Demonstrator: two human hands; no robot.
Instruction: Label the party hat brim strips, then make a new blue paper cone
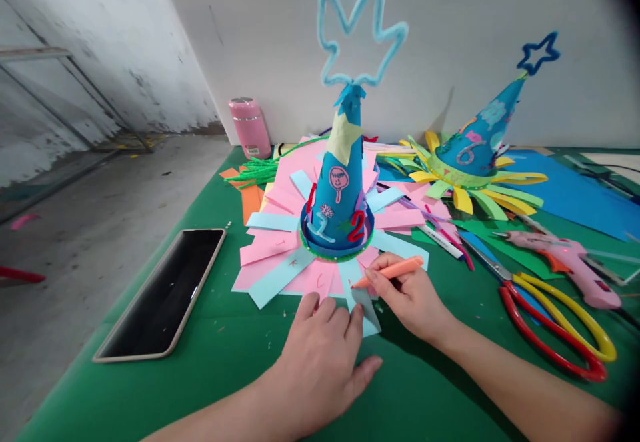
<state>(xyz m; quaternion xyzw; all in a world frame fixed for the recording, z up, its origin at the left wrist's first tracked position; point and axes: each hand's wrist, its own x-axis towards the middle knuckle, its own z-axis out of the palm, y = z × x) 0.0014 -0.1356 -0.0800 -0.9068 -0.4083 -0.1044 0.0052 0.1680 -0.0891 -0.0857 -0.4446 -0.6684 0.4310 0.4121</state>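
Observation:
A blue paper cone hat (343, 182) stands on the green table (200, 362), topped with a light-blue pipe-cleaner shape (356, 29) and ringed by pink and light-blue paper strips (280, 262). My right hand (407, 295) grips an orange marker (393, 272), its tip touching a light-blue strip at the hat's near edge. My left hand (320, 362) lies flat, fingers apart, pressing the near ends of the strips.
A dark phone (165, 289) lies at the left. Red-and-yellow scissors (550, 322) and a pink glue gun (570, 262) lie at the right. A second blue cone hat (480, 142) with yellow-green strips stands behind. A pink bottle (249, 127) and green pipe cleaners (257, 172) sit at the back.

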